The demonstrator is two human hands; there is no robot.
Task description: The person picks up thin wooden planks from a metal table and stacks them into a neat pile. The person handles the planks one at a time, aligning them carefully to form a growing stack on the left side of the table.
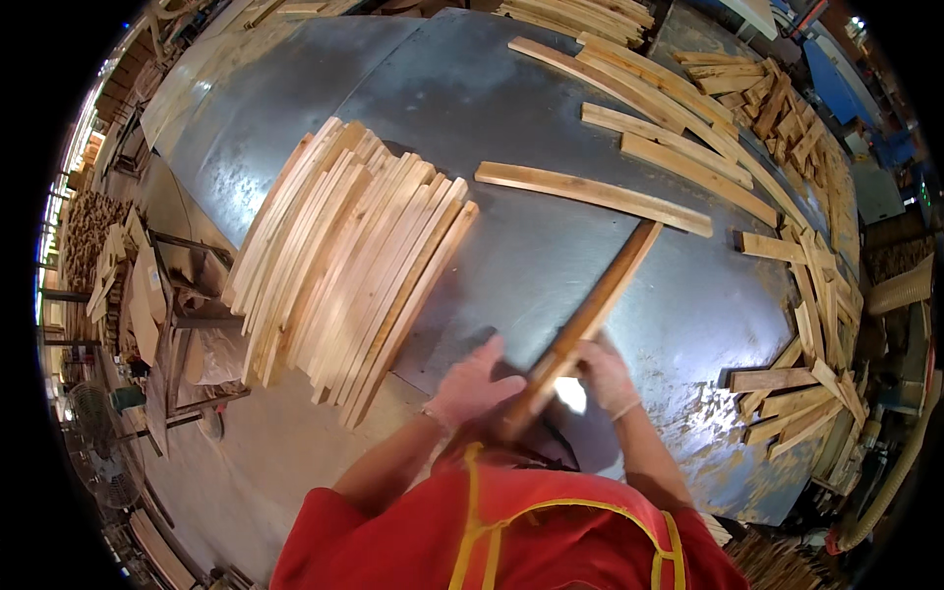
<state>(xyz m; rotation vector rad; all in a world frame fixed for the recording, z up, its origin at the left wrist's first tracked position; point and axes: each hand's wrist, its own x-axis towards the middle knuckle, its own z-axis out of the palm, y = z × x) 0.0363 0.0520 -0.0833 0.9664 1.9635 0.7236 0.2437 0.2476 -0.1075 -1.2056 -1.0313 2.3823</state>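
Observation:
A long brown wooden strip (601,295) slants across the metal table in front of me, its near end blurred close to my body. My right hand (607,377), in a pale glove, grips the strip from its right side near the lower part. My left hand (477,383), also gloved, is just left of the strip with its fingers apart and nothing in them. Beyond the strip's far end lies a lighter wooden strip (595,198), set crosswise. To the left, a row of many pale wooden strips (349,261) sits side by side, overhanging the table's near edge.
More strips (678,147) lie on the far right of the metal table (433,98). Short offcuts (787,403) are scattered along its right side, with a heap of pieces (782,108) behind. A metal frame rack (177,324) and a fan (98,433) stand at the left.

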